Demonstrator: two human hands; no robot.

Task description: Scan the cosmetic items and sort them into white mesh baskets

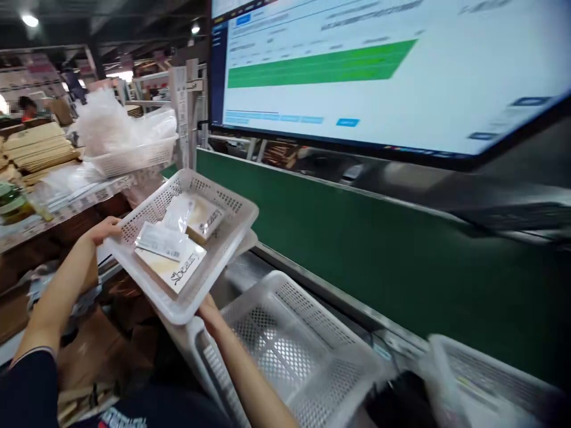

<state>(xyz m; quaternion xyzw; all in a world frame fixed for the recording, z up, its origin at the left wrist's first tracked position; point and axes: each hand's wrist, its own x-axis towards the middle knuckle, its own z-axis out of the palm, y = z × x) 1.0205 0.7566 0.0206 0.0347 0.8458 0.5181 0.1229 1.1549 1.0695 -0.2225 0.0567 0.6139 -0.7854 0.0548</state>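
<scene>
A white perforated plastic basket (232, 208) is held up in front of me, tilted towards me. My left hand (106, 229) is closed on its left rim. Under the near corner, my right hand (209, 310) grips or supports the basket; its fingers are mostly hidden. Inside lie two flat boxes marked "beauty": one box (190, 267) nearer me and another box (209, 219) behind it. A small labelled packet (161, 239) rests on the nearer box, and a clear plastic bag (178, 211) lies between them.
A larger white basket (276, 351) stands below my right forearm. Another basket (491, 356) with plastic-wrapped items is at lower right. A monitor (312, 107) hangs above a green panel (357, 238). At left, a shelf holds a basket (138, 157) of clear bags and stacked cardboard (40, 145).
</scene>
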